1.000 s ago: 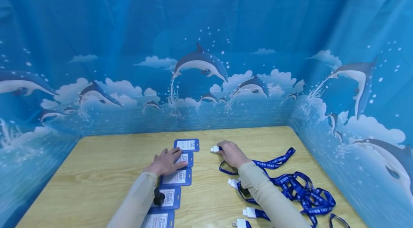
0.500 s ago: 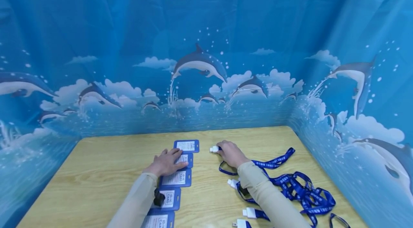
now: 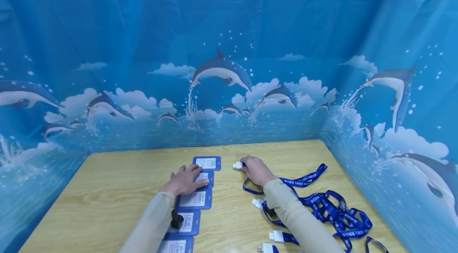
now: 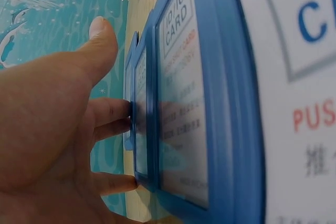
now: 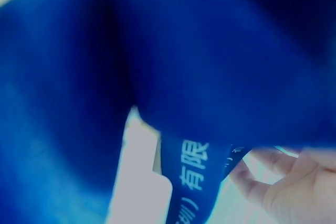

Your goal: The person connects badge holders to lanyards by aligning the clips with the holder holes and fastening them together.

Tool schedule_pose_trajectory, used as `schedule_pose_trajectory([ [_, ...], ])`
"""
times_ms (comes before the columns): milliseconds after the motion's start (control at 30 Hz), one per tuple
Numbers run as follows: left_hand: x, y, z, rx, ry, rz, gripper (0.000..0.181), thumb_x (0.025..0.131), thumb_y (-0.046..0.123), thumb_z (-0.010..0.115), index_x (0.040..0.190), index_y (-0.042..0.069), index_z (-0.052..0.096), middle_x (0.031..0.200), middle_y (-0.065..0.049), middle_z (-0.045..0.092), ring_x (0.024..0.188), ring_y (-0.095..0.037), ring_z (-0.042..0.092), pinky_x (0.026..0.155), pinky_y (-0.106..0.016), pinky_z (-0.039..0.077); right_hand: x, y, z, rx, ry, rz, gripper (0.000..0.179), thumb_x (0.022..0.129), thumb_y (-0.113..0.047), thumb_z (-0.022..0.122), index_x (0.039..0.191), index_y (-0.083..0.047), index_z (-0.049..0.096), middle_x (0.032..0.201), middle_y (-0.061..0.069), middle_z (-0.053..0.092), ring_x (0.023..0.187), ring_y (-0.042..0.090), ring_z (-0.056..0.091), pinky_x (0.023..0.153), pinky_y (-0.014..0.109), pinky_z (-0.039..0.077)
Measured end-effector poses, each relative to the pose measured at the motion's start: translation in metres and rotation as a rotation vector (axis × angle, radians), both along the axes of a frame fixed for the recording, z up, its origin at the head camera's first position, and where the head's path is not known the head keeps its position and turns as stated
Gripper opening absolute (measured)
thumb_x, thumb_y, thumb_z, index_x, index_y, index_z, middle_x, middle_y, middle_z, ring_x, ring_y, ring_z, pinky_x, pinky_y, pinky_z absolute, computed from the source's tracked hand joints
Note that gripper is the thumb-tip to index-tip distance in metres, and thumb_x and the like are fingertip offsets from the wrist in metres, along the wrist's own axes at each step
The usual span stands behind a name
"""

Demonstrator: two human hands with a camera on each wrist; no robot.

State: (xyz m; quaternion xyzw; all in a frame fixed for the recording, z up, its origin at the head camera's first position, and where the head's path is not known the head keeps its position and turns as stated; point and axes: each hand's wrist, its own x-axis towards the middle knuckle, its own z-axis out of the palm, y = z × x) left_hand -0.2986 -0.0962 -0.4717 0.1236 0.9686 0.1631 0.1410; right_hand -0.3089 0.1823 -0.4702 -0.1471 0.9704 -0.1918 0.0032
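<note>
A row of blue ID card holders (image 3: 195,198) runs front to back on the table, with slots at their right ends. My left hand (image 3: 184,180) lies over the second holder from the back, fingers spread and thumb out; in the left wrist view, its fingertips touch the left edges of the card holders (image 4: 181,93). Right of the row, my right hand (image 3: 258,170) pinches a blue lanyard just behind its white clip (image 3: 237,165), which points at the rearmost holder (image 3: 207,163). In the right wrist view, blurred blue strap (image 5: 220,66) hides most of the hand.
More lanyards lie with white ends (image 3: 276,236) pointing left, partly under my right forearm. Their blue straps (image 3: 336,213) heap up on the right of the wooden table (image 3: 107,193). A blue dolphin-print curtain (image 3: 229,98) stands behind and along the sides.
The row of card holders has slid slightly toward me, the left hand staying almost where it was. The right hand and its lanyard have not visibly moved.
</note>
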Motion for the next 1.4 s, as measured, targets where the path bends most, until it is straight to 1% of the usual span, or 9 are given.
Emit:
schedule_pose_trajectory([
  [300,0.001,-0.001,-0.001,-0.004,-0.001,0.009,0.079,0.096,0.064,0.053,0.153,0.011,0.044,0.163,-0.015,0.033,0.149,-0.054,0.020,0.113,-0.080,0.016,-0.001,-0.004,-0.002,-0.018,0.000,0.008,0.028,0.100,-0.014,0.065,0.125,-0.004,0.068,0.118,0.014,0.070,0.109,0.028,0.067,0.094,0.042,0.059],
  [567,0.002,-0.001,-0.002,0.001,-0.020,0.016,0.079,0.096,0.065,0.052,0.154,0.012,0.042,0.164,-0.014,0.031,0.150,-0.052,0.019,0.115,-0.079,0.014,-0.002,-0.004,-0.002,0.010,0.016,0.019,0.027,0.098,-0.012,0.067,0.123,-0.002,0.068,0.115,0.014,0.070,0.107,0.029,0.068,0.092,0.042,0.059],
  [833,0.000,0.000,0.002,0.004,-0.024,0.021,0.077,0.097,0.063,0.052,0.154,0.012,0.042,0.164,-0.013,0.031,0.150,-0.052,0.019,0.115,-0.079,0.014,-0.006,-0.006,-0.001,0.001,0.027,0.013,0.024,0.098,-0.012,0.066,0.121,-0.003,0.069,0.111,0.012,0.070,0.104,0.027,0.068,0.091,0.042,0.060],
  [900,0.000,0.000,0.002,0.000,-0.022,0.014,0.077,0.097,0.063,0.052,0.154,0.012,0.042,0.164,-0.013,0.031,0.150,-0.052,0.019,0.115,-0.079,0.015,-0.007,-0.006,-0.002,0.006,0.024,0.012,0.024,0.098,-0.011,0.066,0.121,-0.003,0.069,0.111,0.012,0.070,0.104,0.027,0.068,0.090,0.041,0.060],
  [1033,0.001,0.000,0.003,0.003,-0.019,0.004,0.076,0.097,0.063,0.052,0.154,0.011,0.043,0.163,-0.013,0.032,0.149,-0.052,0.020,0.114,-0.079,0.016,-0.007,-0.006,-0.003,0.015,0.024,0.015,0.023,0.098,-0.011,0.066,0.120,-0.004,0.070,0.110,0.011,0.070,0.103,0.027,0.068,0.089,0.041,0.060],
  [1400,0.001,0.000,0.003,0.013,-0.014,0.005,0.075,0.098,0.062,0.053,0.153,0.012,0.044,0.163,-0.013,0.033,0.150,-0.052,0.020,0.115,-0.079,0.016,-0.010,-0.007,-0.005,0.015,0.024,-0.005,0.025,0.099,-0.012,0.066,0.122,-0.003,0.069,0.111,0.011,0.070,0.104,0.027,0.068,0.090,0.041,0.059],
])
